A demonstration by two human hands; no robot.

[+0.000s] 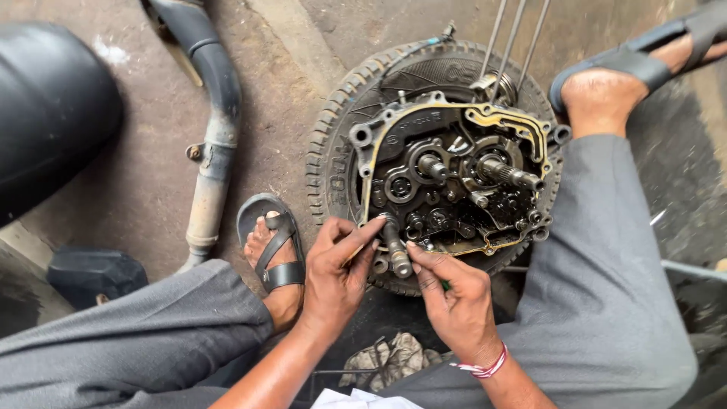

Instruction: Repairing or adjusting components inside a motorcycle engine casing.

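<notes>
fingers (369, 233) pinching shaft (394, 244), upright, tilted

Only 1 view, from a head-worn camera looking almost straight down at the floor (136, 189). It sits close above the open engine case (454, 182), which fills the middle of the frame; the person's own knees and sandalled feet flank that case.

Soft, even daylight fills the scene, with no harsh glare. Faint shadows pool beneath the left hand (333, 276) and right hand (454, 303). Focus is sharp around both; straight lines bend slightly toward the frame's edges.
</notes>
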